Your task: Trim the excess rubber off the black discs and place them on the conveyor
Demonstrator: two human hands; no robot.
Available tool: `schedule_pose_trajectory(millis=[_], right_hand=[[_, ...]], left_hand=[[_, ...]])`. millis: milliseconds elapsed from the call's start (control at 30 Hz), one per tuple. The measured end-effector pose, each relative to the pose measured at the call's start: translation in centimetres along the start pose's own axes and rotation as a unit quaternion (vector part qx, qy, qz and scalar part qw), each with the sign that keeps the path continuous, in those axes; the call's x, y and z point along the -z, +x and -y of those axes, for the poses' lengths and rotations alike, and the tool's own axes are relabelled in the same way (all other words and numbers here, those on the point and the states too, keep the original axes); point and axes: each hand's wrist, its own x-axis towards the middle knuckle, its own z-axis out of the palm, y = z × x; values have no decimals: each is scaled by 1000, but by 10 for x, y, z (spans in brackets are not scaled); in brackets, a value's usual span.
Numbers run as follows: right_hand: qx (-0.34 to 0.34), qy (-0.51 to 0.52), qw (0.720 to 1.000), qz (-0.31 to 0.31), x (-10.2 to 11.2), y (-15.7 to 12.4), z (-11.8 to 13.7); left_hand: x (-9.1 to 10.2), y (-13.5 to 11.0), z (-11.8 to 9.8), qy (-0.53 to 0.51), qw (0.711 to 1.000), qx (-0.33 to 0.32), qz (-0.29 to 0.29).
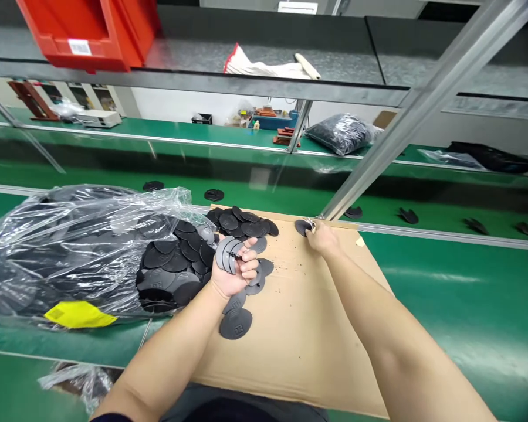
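Observation:
In my left hand (231, 275) several round dark grey plastic discs (225, 253) lie fanned across the palm, with the fingers curled over them. My right hand (324, 238) reaches to the far edge of the cardboard sheet (308, 328), its fingers closed at the rim of a black disc (302, 227). A small shiny metal piece (310, 223) shows at those fingertips; its kind is unclear. Left of the cardboard, a clear plastic bag (83, 234) spills many black discs (171, 281). More loose discs (236, 323) lie along the sheet's left side, some with a raised mark.
Beyond the cardboard, a green belt (264, 187) carries spaced black pieces (214, 194). A slanted metal post (378, 146) rises near my right hand. Overhead runs a shelf with a red bin (92, 35) and a white glove (268, 67). A yellow tag (80, 315) lies on the bag.

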Motion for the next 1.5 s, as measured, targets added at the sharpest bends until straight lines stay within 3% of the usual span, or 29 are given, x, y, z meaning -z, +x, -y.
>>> schedule_pose_trajectory(millis=[267,467,700,800,900,967,1233,1367,1500], right_hand=[[-14,9,1000,3,-8,-2,3],[-38,100,994,-3,-3,-1,10],[-6,277,959,-56,-9,-51,30],[30,389,919,-65,-19,-85,42],[78,582,807,-62,-28,-113,50],[88,629,771,-50,-32,-124,51],[126,618,776,15,-31,-136,43],[157,608,776,61,-29,-143,48],[148,615,771,69,-29,-143,49]], left_hand=[[4,2,1,-7,999,12,31],[14,11,3,77,995,-60,-20],[16,16,8,118,984,-118,-57],[16,18,12,142,975,-144,-88],[16,19,15,166,965,-160,-126],[17,20,16,167,962,-164,-143],[17,21,18,172,952,-170,-185],[16,21,24,232,934,-194,-193],[14,20,27,277,914,-222,-198]])
